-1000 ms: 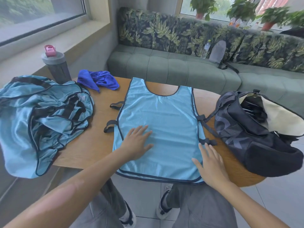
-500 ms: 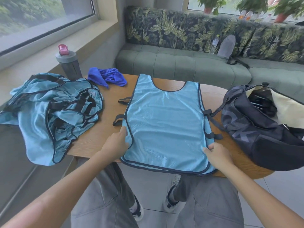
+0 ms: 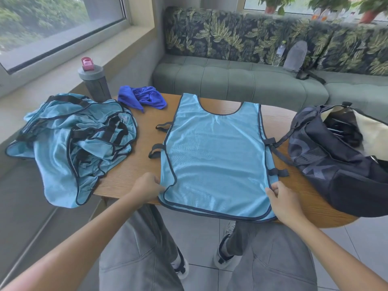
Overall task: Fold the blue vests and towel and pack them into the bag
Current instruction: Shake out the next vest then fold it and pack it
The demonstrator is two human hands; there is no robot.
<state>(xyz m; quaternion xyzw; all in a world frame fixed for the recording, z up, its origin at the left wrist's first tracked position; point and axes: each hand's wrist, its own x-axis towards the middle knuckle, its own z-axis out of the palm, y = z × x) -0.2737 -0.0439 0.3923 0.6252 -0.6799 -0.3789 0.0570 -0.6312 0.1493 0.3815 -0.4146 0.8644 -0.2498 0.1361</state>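
Wooden worktop [image 3: 130,175] before a green sofa. Head view: spread vest [image 3: 216,156] beside bag [image 3: 327,164], lower corners now pinched by left hand [image 3: 147,186] and right hand [image 3: 282,199], no longer pressed flat; fold probably starting. Vest pile [image 3: 71,141], towel [image 3: 142,98] waiting.

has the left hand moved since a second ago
Yes. The left hand has slid off the middle of the spread vest toward the table's near edge and now pinches the vest's lower left side.

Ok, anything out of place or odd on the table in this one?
Only the heap of vests at the table's left edge: crumpled, part hanging over the side. The flat vest, pinched at its lower corners by the left hand and right hand, looks straight.
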